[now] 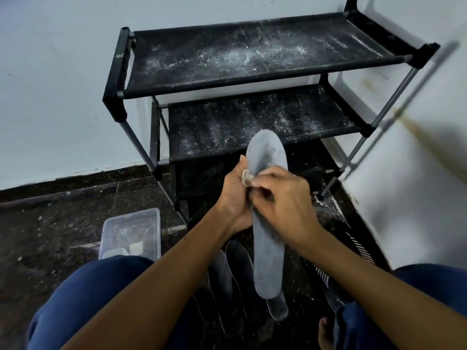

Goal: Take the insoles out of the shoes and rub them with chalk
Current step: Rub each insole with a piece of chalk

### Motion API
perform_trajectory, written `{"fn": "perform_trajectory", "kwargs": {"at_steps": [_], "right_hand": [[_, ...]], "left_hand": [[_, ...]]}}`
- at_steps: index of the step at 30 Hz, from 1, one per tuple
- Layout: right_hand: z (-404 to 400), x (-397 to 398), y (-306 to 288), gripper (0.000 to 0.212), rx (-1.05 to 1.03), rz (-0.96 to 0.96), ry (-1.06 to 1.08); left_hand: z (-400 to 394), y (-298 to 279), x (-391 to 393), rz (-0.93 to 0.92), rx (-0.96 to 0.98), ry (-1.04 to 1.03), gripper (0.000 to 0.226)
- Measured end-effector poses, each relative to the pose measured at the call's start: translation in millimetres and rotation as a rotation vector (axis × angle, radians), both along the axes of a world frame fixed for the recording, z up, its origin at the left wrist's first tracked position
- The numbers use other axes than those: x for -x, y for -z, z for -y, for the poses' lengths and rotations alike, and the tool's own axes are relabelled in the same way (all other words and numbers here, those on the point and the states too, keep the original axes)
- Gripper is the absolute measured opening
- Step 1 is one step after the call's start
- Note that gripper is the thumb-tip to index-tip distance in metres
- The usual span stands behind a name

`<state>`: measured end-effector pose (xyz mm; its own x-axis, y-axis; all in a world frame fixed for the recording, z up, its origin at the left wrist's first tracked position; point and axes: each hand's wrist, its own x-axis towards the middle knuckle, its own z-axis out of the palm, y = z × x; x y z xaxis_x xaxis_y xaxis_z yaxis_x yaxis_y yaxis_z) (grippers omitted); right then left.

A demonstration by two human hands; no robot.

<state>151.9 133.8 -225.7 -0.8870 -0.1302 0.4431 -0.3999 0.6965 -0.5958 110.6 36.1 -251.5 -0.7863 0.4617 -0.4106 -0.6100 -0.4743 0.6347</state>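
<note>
A long grey insole stands nearly upright in the middle of the view, toe end up. My left hand grips its left edge at mid-length. My right hand pinches a small pale piece of chalk against the insole's face. Below, on the dark floor, lie other dark insoles and another grey one. A black shoe with white stripes sits at the right, partly hidden by my right forearm.
A black two-tier shoe rack, dusted with white powder, stands against the white wall ahead. A clear plastic box sits on the floor at the left, beside my knee. White wall closes in on the right.
</note>
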Motion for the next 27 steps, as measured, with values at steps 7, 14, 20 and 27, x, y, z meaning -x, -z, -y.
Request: {"fn": "perform_trajectory", "kwargs": {"at_steps": [7, 14, 20, 27], "right_hand": [[-20, 29, -9, 0.013, 0.002, -0.048, 0.192], [2, 15, 1, 0.015, 0.094, 0.025, 0.094], [-11, 27, -5, 0.014, 0.017, -0.043, 0.209], [-9, 22, -7, 0.015, 0.017, -0.024, 0.117]], "left_hand": [[-2, 3, -9, -0.032, -0.014, 0.065, 0.06], [3, -1, 1, 0.002, -0.023, -0.037, 0.068], [-4, 4, -3, 0.002, -0.043, 0.048, 0.063], [-1, 7, 0, 0.001, -0.056, 0.052, 0.077]]}}
